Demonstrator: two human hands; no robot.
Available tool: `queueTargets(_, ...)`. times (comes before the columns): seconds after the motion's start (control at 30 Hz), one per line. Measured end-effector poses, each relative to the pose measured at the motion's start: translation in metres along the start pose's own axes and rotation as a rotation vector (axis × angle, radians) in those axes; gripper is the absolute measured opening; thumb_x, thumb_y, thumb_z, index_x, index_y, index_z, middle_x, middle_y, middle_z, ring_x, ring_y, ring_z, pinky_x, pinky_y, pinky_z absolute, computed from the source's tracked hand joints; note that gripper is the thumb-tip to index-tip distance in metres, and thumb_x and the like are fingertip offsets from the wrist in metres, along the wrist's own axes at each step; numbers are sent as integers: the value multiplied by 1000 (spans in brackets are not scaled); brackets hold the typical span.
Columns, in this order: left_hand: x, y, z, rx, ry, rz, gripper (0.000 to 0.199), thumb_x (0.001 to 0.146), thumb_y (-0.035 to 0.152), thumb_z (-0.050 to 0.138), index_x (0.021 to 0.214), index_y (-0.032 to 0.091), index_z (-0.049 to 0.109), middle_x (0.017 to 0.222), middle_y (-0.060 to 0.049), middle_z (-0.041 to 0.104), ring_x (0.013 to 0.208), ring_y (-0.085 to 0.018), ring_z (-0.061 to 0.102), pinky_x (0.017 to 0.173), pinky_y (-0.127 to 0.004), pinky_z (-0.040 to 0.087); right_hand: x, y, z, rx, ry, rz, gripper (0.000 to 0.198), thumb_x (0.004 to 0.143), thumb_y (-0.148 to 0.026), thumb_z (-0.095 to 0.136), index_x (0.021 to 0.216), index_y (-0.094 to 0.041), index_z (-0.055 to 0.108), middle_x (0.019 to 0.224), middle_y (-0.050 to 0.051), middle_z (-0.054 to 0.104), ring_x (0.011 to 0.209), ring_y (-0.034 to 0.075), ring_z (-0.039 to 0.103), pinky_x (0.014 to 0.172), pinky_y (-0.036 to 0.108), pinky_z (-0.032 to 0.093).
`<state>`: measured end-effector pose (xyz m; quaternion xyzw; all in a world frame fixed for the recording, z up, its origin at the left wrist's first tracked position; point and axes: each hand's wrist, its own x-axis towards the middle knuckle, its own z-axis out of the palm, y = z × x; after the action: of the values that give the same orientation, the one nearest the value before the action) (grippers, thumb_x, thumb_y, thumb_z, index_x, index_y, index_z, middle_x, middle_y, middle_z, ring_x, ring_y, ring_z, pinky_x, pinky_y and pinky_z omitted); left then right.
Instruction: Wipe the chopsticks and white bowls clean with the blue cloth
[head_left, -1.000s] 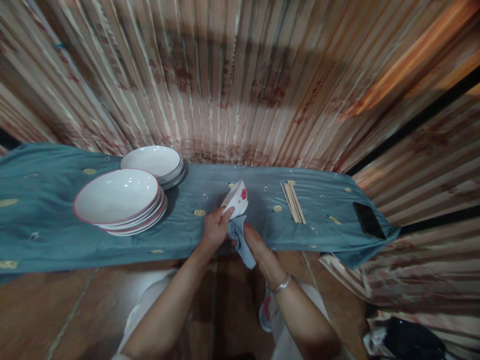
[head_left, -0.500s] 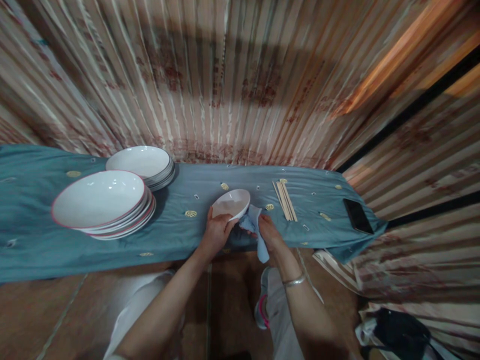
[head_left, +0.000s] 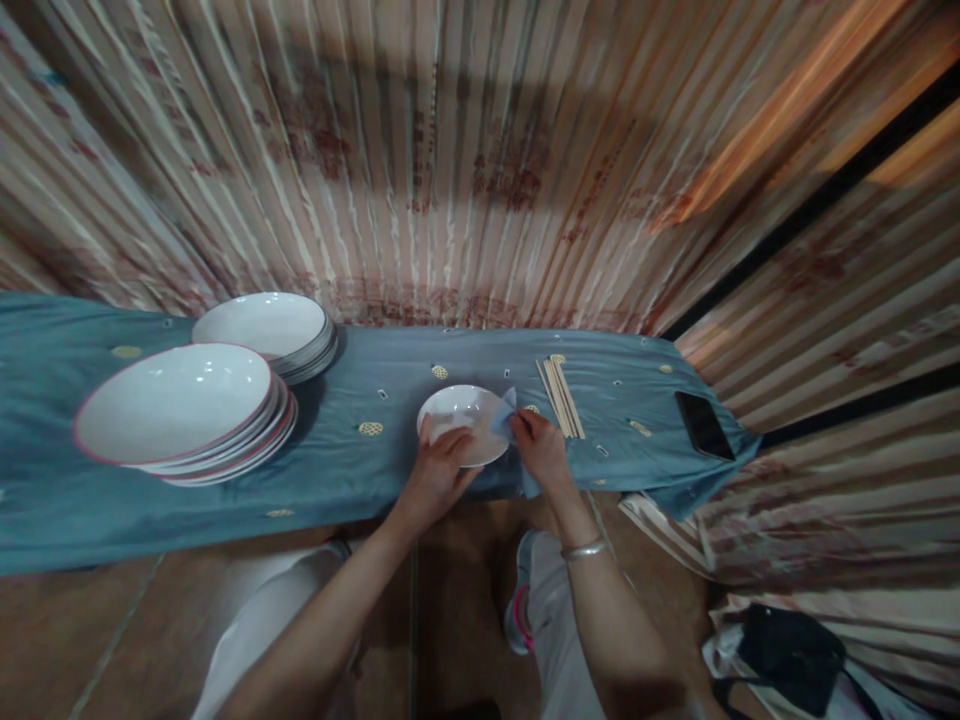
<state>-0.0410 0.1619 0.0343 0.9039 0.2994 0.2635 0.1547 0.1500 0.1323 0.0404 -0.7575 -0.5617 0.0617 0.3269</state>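
Observation:
A small white bowl (head_left: pixel 480 405) is in front of me over the cloth-covered table. My left hand (head_left: pixel 439 472) grips its near left side, the fingers reaching over the rim. My right hand (head_left: pixel 538 447) pinches a light blue cloth (head_left: pixel 504 415) at the bowl's right rim. Part of the cloth lies over that rim and part hangs below the hand. The bowl's underside is hidden, so I cannot tell whether it touches the table.
On the left stand a stack of red-rimmed bowls (head_left: pixel 176 405) and, behind it, a stack of white plates (head_left: pixel 262 325). Several wooden chopsticks (head_left: pixel 561 398) lie right of my hands. A black phone (head_left: pixel 703 424) is near the right end of the blue-green tablecloth (head_left: pixel 390 350).
The bowl has turned from tilted on its side to more level, its inside now facing up. My right hand has raised the cloth from beside the bowl onto its right rim.

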Motion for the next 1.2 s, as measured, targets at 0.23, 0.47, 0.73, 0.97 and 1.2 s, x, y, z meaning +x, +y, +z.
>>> queueTargets(0.23,-5,-6,11,-47,197,-240,101,66,34,74,145,15,13,151,-23,21,141,-36,12,110,-61,4,5,3,7,-172,50,-97,25,90,-24,44,89,-15,68,78,10,68,72,20,61,67,28,41)
queueTargets(0.47,-15,-10,23,-553,307,-571,126,51,33,81,147,17,0,155,-20,7,142,-34,7,114,-50,9,17,-14,12,-377,16,-105,18,89,-19,47,92,-16,65,86,11,69,83,22,60,77,32,43)
queueTargets(0.73,-18,-7,17,-825,264,-701,118,50,34,82,145,17,13,151,-16,25,139,-33,22,114,-45,16,33,-23,24,-355,24,-127,23,89,-14,43,100,-15,63,92,13,67,87,23,57,81,36,41)
queueTargets(0.97,-20,-10,15,-905,264,-588,103,57,28,80,141,21,21,141,-12,40,130,-28,37,110,-43,24,42,-29,36,-350,14,-249,27,90,-12,38,85,-18,63,86,13,64,85,24,54,83,39,41)
queueTargets(1.2,-20,-8,13,-929,275,-578,102,56,24,79,141,20,22,139,-11,42,129,-28,38,110,-42,24,43,-45,42,-428,-36,-347,26,91,-12,35,91,-16,61,90,12,63,89,24,52,86,39,41)
